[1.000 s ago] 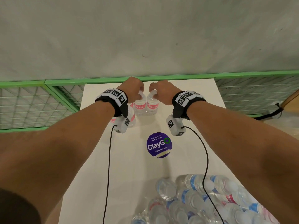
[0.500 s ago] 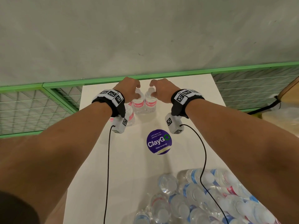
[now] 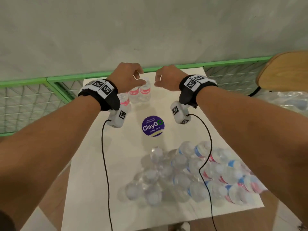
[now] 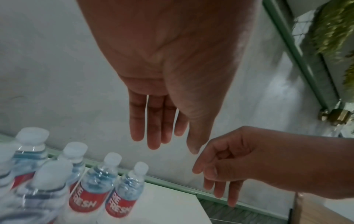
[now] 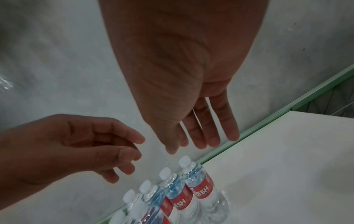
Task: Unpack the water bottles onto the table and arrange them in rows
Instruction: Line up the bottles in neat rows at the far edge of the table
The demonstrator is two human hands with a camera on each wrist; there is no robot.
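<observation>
Several small clear water bottles [image 3: 139, 93] with red labels and white caps stand upright in a group at the far end of the white table [image 3: 93, 164]. They also show in the left wrist view as bottles [image 4: 90, 186] and in the right wrist view as bottles [image 5: 191, 195]. My left hand [image 3: 128, 77] hovers just above their caps, fingers loose and holding nothing. My right hand [image 3: 166, 77] hangs beside it, also empty. A plastic-wrapped pack of bottles [image 3: 196, 174] lies on the near right of the table.
A purple round sticker [image 3: 152, 125] marks the table's middle. A green-framed wire fence [image 3: 33, 100] runs behind and to the left, with a grey wall beyond. A wooden chair back [image 3: 283, 70] stands at the right. Sensor cables [image 3: 105, 164] trail from both wrists.
Both hands have let go of the two bottles they were setting down and have lifted clear, fingers opening. The view has shifted so that more of the near table shows.
</observation>
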